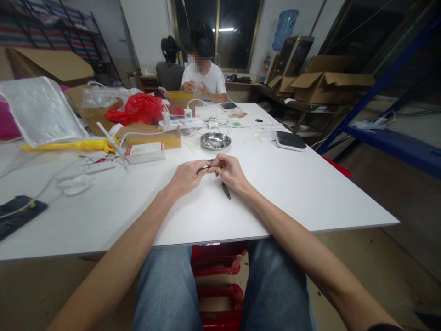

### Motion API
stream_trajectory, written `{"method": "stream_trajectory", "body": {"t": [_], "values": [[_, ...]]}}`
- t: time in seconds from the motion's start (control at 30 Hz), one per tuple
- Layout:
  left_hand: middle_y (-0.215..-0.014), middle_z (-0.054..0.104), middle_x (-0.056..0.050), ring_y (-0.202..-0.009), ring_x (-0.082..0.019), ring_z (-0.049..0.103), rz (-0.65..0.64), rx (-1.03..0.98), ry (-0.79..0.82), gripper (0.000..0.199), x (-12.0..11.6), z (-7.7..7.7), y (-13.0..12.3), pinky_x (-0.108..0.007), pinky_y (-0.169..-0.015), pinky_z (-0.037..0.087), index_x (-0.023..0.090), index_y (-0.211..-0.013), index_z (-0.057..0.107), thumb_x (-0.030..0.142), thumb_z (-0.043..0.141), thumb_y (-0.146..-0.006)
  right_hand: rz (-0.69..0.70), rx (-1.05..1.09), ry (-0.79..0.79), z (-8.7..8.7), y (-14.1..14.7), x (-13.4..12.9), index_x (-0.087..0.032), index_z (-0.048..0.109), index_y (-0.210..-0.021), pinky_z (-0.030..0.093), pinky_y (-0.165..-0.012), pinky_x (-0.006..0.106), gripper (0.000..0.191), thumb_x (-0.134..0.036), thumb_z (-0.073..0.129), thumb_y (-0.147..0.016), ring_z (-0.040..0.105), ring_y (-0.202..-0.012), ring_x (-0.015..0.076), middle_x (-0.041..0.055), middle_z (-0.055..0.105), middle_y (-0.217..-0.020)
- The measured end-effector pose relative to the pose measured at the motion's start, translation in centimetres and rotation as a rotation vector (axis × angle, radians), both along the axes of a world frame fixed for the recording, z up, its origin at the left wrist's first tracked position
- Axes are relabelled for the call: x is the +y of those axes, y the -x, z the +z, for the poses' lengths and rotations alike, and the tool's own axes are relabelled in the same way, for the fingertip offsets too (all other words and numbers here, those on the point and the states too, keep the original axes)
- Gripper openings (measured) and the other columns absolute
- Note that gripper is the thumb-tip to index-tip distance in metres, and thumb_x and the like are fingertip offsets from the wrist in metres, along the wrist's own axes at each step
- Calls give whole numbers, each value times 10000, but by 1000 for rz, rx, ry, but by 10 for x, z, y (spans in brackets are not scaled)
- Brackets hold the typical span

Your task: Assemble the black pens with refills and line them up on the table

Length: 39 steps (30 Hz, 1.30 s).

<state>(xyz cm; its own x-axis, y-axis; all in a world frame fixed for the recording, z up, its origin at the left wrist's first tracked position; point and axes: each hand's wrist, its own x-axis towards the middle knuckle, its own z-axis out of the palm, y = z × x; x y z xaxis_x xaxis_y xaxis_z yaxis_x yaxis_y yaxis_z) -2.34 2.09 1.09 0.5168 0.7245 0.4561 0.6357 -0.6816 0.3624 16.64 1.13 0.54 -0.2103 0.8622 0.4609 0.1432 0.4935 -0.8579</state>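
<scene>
Above the white table (310, 197), my left hand (188, 177) and my right hand (229, 170) meet at the fingertips. Both are closed in a pinch on a small, thin dark piece (203, 168); its kind is too small to make out, and the fingers cover part of it. Under my right hand a dark, pen-like piece (226, 190) lies on the table. A sliver of another dark thing shows just behind the fingertips. Beyond my hands stands a shiny metal bowl (215, 140) with something small in it.
Left are a white-and-red box (145, 152), a yellow long-handled thing (81, 145), cables and a dark flat device (20, 214). A power strip (182, 123) and red plastic bag (143, 108) lie farther back. A black-topped device (290, 140) sits right. Two people are across the table.
</scene>
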Motion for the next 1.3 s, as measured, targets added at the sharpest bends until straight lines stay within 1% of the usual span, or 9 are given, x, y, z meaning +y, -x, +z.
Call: {"method": "stream_trajectory", "body": {"t": [0.13, 0.33, 0.53, 0.7, 0.83, 0.9, 1.07, 1.2, 1.3], "values": [[-1117, 746, -46, -1010, -227, 681, -16, -2, -17, 299, 0, -2, -1, -304, -823, 478, 231, -1125, 689, 315, 436, -991, -23, 5, 33, 0, 0, -1, -156, 634, -713, 445, -535, 247, 332, -456, 758, -782, 583, -589, 136, 31, 672, -677], [-1074, 730, -49, -953, -205, 675, 2, -56, 6, 332, -3, 1, -2, -294, -806, 471, 213, -1236, 619, 256, 405, -987, -1, 27, 45, 7, 0, -3, -142, 691, -811, 446, -508, 242, 381, -523, 707, -830, 610, -602, 142, 59, 706, -732], [-956, 703, -11, -840, -175, 667, -8, -72, 10, 400, -10, 5, -5, -263, -731, 453, 227, -1347, 528, 219, 446, -956, 60, 118, 63, 11, 3, -7, -197, 548, -916, 414, -440, 227, 435, -600, 688, -835, 606, -534, 136, 6, 666, -688], [-960, 721, -2, -802, -160, 666, 1, -57, -36, 160, -11, 4, -7, -251, -704, 429, 232, -1070, 631, 314, 547, -961, 6, 94, 89, 11, 4, -9, -200, 494, -716, 353, -443, 224, 524, -666, 726, -774, 498, -452, 102, -9, 597, -531], [-873, 725, -8, -763, -162, 658, 37, -46, -74, 223, -10, 0, -10, -256, -670, 398, 220, -913, 644, 395, 533, -996, 33, 84, 168, 14, 5, -12, -196, 477, -632, 181, -417, 226, 588, -712, 746, -716, 304, -392, 59, -73, 413, -413], [-853, 727, -11, -764, -166, 661, 37, -31, -83, 266, -9, -3, -11, -261, -670, 394, 220, -897, 652, 386, 486, -1022, 40, 63, 198, 16, 2, -14, -190, 496, -629, 171, -427, 237, 596, -738, 705, -737, 281, -401, 61, -78, 381, -418], [-846, 728, -11, -786, -186, 673, 26, 55, -57, 298, -7, -6, -14, -275, -690, 416, 242, -976, 674, 391, 425, -1042, -162, -225, 94, 13, -21, -23, -158, 622, -712, 297, -518, 262, 564, -685, 547, -898, 439, -498, 109, -6, 537, -537], [-830, 723, -6, -767, -199, 673, -5, 85, -37, 273, -9, -4, -13, -284, -685, 431, 259, -1086, 663, 389, 428, -1037, -276, -663, 83, 6, -33, -44, -181, 617, -768, 322, -561, 278, 319, -474, 715, -848, 502, -572, 140, 27, 634, -684], [-882, 724, -11, -799, -195, 672, -62, 75, -34, 252, -9, -3, -13, -290, -717, 449, 249, -1061, 663, 351, 435, -1033, -260, -821, 65, 5, -32, -54, -187, 594, -771, 337, -585, 286, 146, -277, 693, -827, 508, -616, 154, 41, 637, -735]]}}
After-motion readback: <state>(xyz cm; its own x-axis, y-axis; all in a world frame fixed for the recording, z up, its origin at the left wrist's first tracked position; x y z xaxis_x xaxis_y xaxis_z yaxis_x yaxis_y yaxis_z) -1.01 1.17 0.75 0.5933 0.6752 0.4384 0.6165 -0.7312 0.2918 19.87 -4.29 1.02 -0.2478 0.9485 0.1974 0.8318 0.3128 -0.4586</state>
